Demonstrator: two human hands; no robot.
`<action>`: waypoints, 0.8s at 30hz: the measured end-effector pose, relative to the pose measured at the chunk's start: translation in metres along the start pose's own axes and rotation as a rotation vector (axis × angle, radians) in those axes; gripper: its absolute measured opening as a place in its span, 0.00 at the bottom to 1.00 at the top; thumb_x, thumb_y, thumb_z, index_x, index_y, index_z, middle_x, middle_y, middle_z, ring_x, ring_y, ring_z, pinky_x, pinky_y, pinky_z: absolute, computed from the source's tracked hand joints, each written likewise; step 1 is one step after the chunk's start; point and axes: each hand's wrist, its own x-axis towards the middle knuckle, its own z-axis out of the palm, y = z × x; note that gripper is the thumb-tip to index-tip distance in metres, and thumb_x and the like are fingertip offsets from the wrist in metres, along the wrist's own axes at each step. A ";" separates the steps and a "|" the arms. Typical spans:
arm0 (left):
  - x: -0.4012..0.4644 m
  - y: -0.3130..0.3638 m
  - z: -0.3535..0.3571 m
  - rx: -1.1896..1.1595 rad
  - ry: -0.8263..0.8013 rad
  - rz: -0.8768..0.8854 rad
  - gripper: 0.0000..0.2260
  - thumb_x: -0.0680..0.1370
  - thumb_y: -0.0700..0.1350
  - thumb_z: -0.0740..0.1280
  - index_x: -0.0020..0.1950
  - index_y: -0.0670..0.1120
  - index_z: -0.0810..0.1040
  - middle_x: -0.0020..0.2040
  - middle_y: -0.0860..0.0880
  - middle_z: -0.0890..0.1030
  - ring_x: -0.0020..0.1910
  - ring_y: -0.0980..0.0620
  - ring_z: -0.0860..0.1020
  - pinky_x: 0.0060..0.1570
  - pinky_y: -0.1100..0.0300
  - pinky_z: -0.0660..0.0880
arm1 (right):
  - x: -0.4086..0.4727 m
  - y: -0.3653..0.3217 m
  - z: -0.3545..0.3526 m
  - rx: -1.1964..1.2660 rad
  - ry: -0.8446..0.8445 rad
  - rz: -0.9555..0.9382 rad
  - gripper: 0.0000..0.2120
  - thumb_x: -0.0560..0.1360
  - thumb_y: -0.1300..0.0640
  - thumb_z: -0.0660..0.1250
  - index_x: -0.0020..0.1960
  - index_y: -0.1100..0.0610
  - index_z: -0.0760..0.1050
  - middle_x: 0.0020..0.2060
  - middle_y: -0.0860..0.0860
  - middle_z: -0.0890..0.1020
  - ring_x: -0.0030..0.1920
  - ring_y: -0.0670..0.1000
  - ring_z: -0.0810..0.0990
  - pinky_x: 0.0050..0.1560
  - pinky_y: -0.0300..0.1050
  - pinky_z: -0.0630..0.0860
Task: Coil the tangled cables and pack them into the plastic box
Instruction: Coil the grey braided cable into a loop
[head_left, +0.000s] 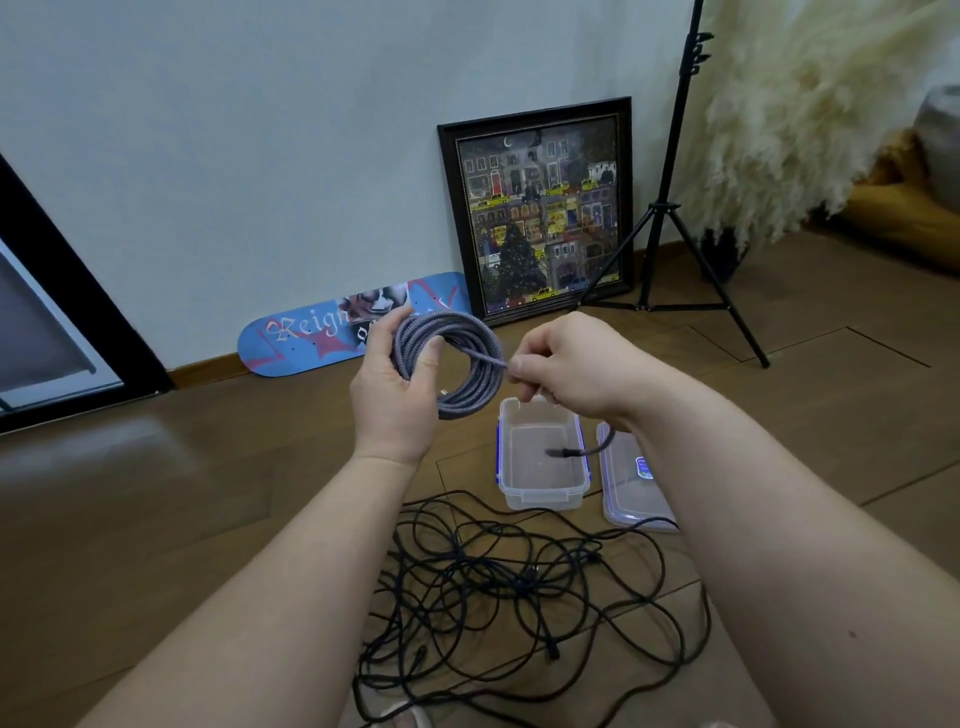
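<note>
One grey cable coil in the air, one black tangle on the floor.
Left hand (400, 384) grips the coil (457, 358); right hand (566, 364) pinches its loose tail, plug end dangling over one open box (540, 493). One lid (631, 488) beside it; tangle (519, 597) just in front.

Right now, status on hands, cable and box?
Left hand grips grey coil; right hand pinches its tail. Plastic box open, empty. Black cables tangled on floor.

You hold a grey-purple braided cable (457, 358) above black tangled cables (519, 587) and a clear, blue-clipped box (540, 499).
</note>
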 end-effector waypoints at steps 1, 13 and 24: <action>0.000 0.001 0.000 -0.005 -0.001 -0.003 0.15 0.80 0.45 0.67 0.66 0.48 0.73 0.50 0.64 0.76 0.48 0.71 0.75 0.50 0.77 0.68 | 0.000 -0.002 0.002 -0.024 0.013 -0.003 0.12 0.79 0.58 0.63 0.46 0.64 0.81 0.34 0.54 0.81 0.32 0.49 0.75 0.35 0.42 0.72; 0.006 0.013 0.000 -0.213 -0.023 -0.186 0.08 0.80 0.44 0.67 0.58 0.44 0.77 0.42 0.54 0.78 0.36 0.57 0.77 0.37 0.66 0.75 | 0.004 0.008 0.010 0.238 0.310 0.130 0.18 0.79 0.49 0.64 0.45 0.65 0.78 0.33 0.52 0.73 0.36 0.49 0.69 0.37 0.45 0.67; 0.002 0.042 0.011 -0.535 0.008 -0.310 0.05 0.81 0.42 0.66 0.45 0.48 0.76 0.33 0.55 0.74 0.24 0.59 0.71 0.33 0.60 0.74 | 0.002 -0.001 0.017 0.604 0.030 0.451 0.39 0.78 0.31 0.49 0.50 0.68 0.75 0.34 0.63 0.84 0.17 0.47 0.58 0.23 0.38 0.59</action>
